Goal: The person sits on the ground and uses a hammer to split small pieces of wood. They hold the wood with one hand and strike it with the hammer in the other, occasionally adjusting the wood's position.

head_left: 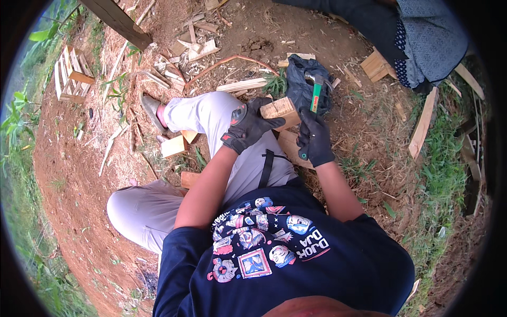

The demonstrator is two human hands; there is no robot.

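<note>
Both of my hands wear dark gloves. Over my raised knee, my left hand (245, 127) grips a short wooden block (280, 110), its thumb lying along the block's near side. To the right of the block, my right hand (315, 138) is closed round the green handle of a hammer (316, 95). The hammer's metal head points away from me, above a crumpled black plastic bag (298, 87) on the ground. Below the block, partly hidden by my leg and right hand, lies a pale wooden piece (291, 146).
Wood offcuts (203, 50) and shavings cover the dirt ahead. More blocks (174, 147) lie by my left leg. A slatted wooden crate (74, 75) stands far left, near a timber post (119, 24). Another person's clothed body (430, 42) is at the far right, beside long planks (424, 124).
</note>
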